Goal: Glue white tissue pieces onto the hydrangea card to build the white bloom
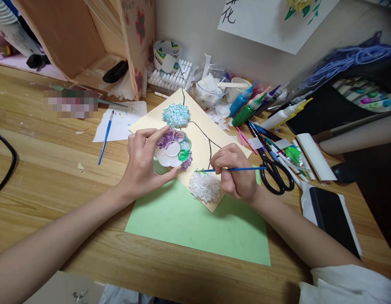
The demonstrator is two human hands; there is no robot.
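Note:
My left hand point(144, 158) grips a small flower-shaped paint palette point(170, 160) by its edges, with purple, blue and green paint in its wells. In my right hand point(235, 171) is a thin blue paintbrush point(246, 169), its tip touching the top edge of a white ruffled flower point(205, 188), where green specks show. That flower sits on a cream card point(198, 139) with drawn black stems. Higher on the card is a blue-tinted ruffled flower point(176, 115). A purple flower point(187, 161) is mostly hidden beneath the palette.
Green paper point(195, 232) lies under the card. A second paintbrush point(105, 137) rests by a white sheet point(119, 122) at left. To the right are black scissors point(274, 177), paint bottles point(250, 107), pens and a black phone-like object point(333, 219). A cardboard box point(97, 42) stands behind.

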